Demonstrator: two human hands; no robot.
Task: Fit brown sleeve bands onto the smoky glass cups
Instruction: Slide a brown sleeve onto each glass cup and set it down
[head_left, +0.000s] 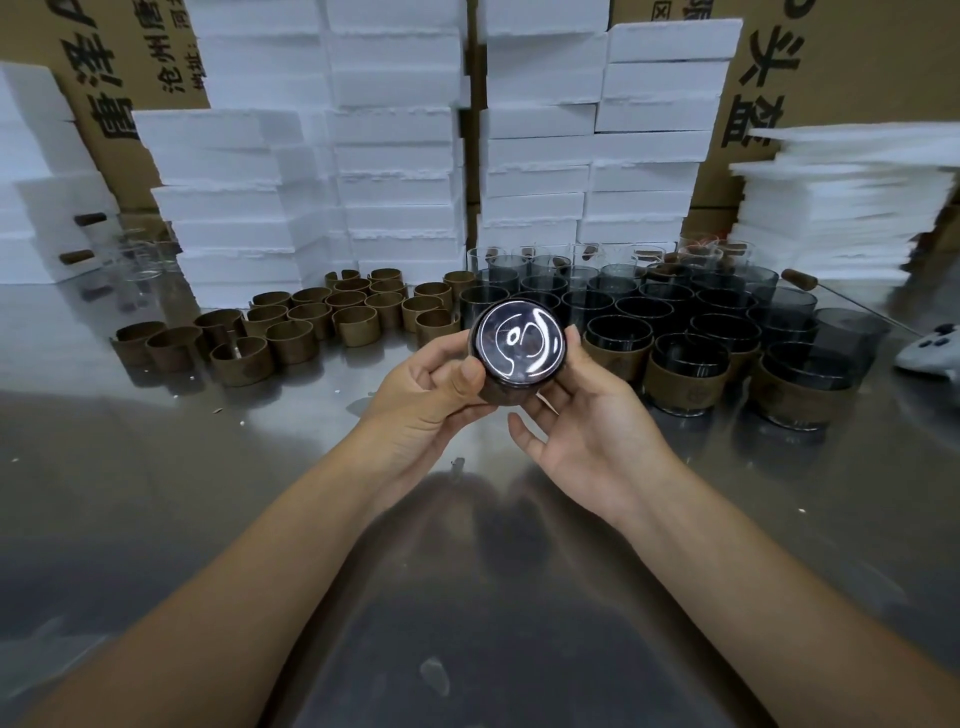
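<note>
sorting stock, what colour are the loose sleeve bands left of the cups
Dull brown; the loose sleeve bands show best in the head view.

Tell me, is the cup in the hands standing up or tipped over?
Tipped. The smoky glass cup is held on its side between the left hand and right hand, one round end facing the camera.

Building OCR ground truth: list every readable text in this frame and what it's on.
"唐泽": large, sideways, cut off above, on the left cardboard box.
"沧州唐": smaller, sideways, the rest hidden, on the same box.
"头盔": large, sideways, on the right cardboard box.
Stamped marks on the brown bands of the sleeved cups: too small to read.
Other print at the top edge: cut off, unreadable.
</note>
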